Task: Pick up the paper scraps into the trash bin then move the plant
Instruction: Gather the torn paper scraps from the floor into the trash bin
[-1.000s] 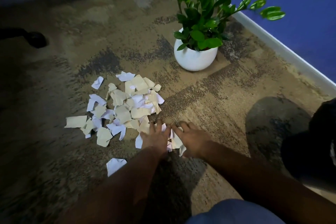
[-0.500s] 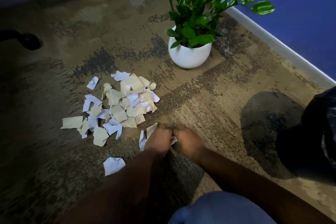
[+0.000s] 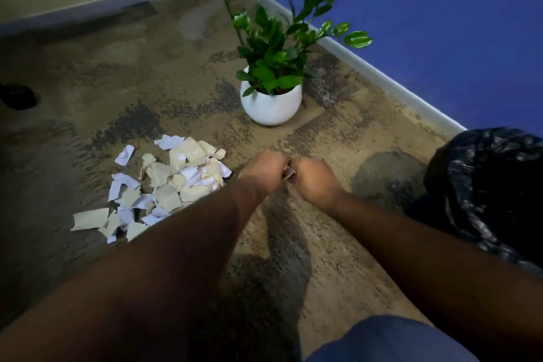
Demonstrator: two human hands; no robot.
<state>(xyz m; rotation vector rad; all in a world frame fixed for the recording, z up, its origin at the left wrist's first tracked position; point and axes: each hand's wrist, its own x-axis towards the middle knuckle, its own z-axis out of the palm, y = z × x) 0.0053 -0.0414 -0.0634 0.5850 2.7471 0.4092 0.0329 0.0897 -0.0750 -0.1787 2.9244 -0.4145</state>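
Both hands have come up off the carpet (image 3: 338, 238) since half a second ago, when they were pressed down at the near edge of the pile; now the left hand (image 3: 263, 169) and the right hand (image 3: 316, 178) are curled into loose fists, knuckles touching, with a small bunch of scraps (image 3: 288, 172) pinched between them, only a pale corner of it showing in the gap; the two loose pieces that lay just beside the left hand before are no longer to be seen there, though the left forearm now covers that patch; the paper scraps (image 3: 164, 185), cream and white, lie heaped on the carpet to the left of the hands, the nearest ones close to the left wrist, the lowest partly hidden under the forearm; the plant (image 3: 271, 53) stands upright in its round white pot (image 3: 270, 106) beyond the hands, near the skirting of the blue wall (image 3: 440, 23), in the same spot on the carpet as before; the trash bin (image 3: 487, 185), lined with a black bag, sits at the right edge of the view, more of it showing than earlier, well apart from the pile and to the right of the right hand.
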